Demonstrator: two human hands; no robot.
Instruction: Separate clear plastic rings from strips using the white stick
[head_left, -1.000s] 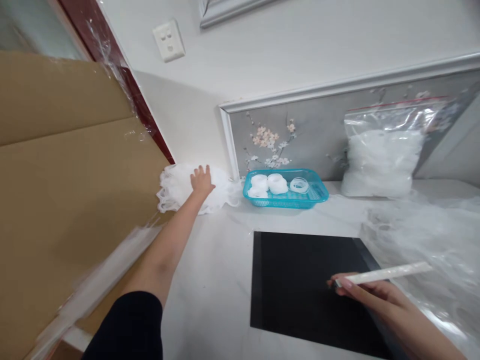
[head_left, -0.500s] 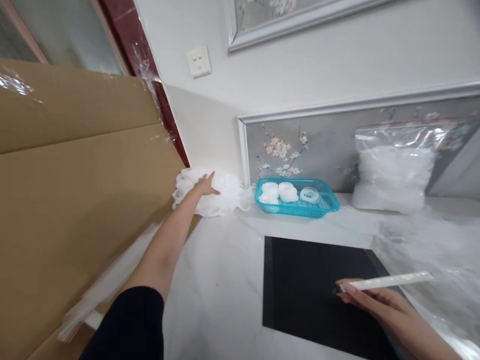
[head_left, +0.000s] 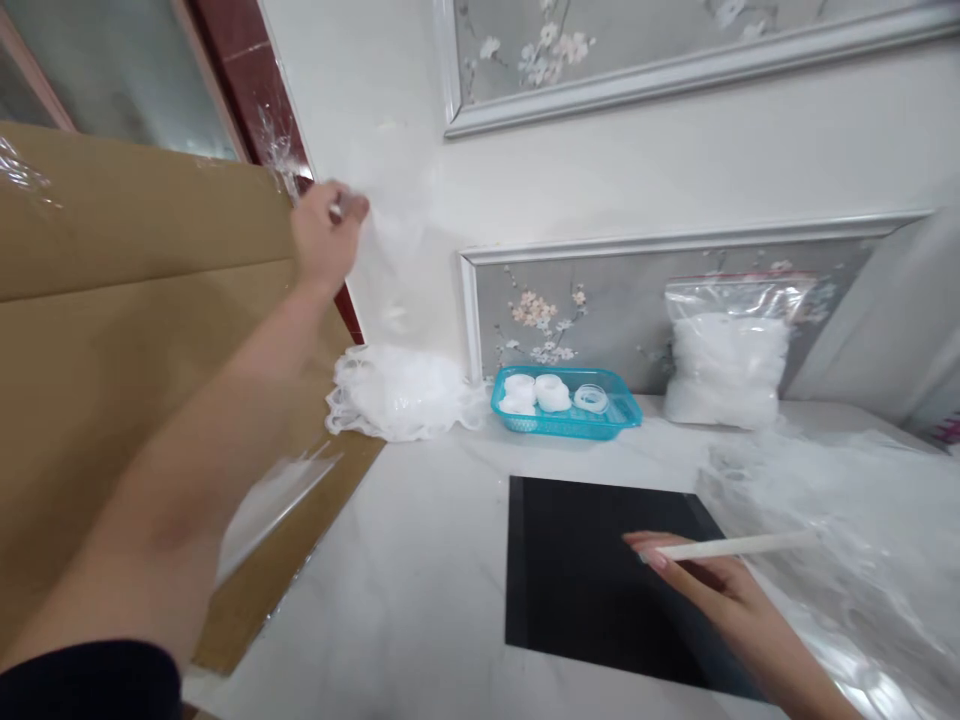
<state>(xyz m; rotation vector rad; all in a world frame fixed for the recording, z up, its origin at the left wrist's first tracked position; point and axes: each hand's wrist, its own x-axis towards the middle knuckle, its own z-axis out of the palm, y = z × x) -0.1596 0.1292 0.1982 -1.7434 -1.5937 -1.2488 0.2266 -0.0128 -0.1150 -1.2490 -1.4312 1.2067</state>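
Right hand (head_left: 709, 585): fingers closed round a slim white stick (head_left: 735, 546), over the matte black mat (head_left: 585, 580) near the desk's front edge. Stick probably light, stiff; grip low on shaft. Crumpled clear plastic (head_left: 847, 540) towards the right edge: glossy, likely slippery.
Back edge: teal basket (head_left: 559, 430), perforated, holding white rolls (head_left: 553, 393); zip bag (head_left: 727, 370), bulging, soft.
Back left corner: frilly white pile (head_left: 405, 395). Above it, left hand (head_left: 326, 240) pinches a sheer piece (head_left: 397, 230), blurred; likely feather-light, limp, best held by its rim.
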